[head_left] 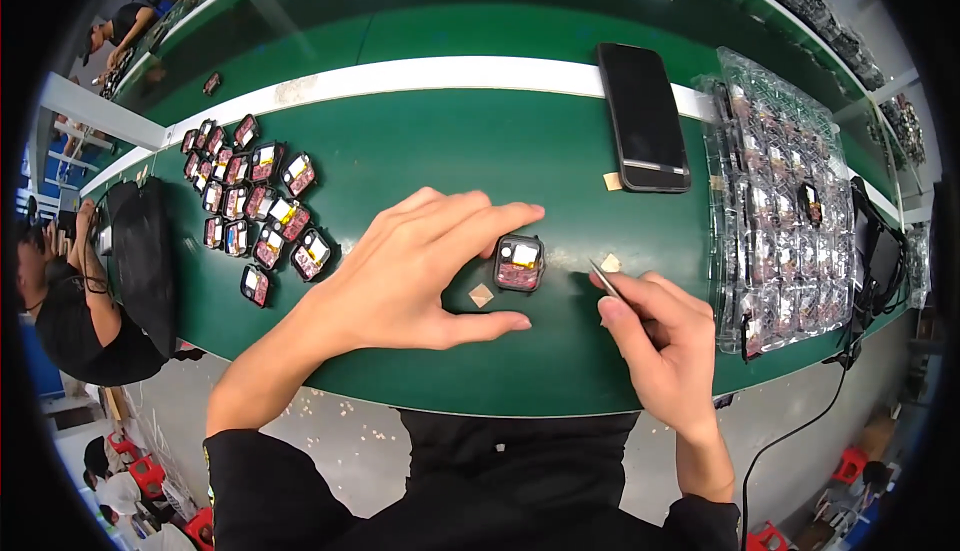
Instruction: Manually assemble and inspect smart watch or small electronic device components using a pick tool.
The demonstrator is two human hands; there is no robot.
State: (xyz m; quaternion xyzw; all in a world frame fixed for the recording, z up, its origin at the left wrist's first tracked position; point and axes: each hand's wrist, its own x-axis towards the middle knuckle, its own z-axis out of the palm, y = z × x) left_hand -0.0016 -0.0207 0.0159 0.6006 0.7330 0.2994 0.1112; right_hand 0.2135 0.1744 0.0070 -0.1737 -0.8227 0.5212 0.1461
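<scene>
A small square black case with a red circuit board and a white-and-yellow label [519,263], like an opened smartwatch body, lies on the green bench in front of me. My left hand [405,276] reaches around its left side, thumb and fingers spread apart; whether a curled fingertip touches the case I cannot tell. My right hand [665,351] pinches pointed metal tweezers [604,279], tips directed toward the case but apart from it. A tan square piece [481,296] lies between my left thumb and the case. Another tan piece [611,263] lies by the tweezer tips.
Several similar open cases [236,201] are grouped at the left. A black phone [645,116] lies at the back right, beside stacked clear plastic trays [785,221] with parts in them. A black cable [845,376] hangs off the right edge. A co-worker [90,301] sits at the left.
</scene>
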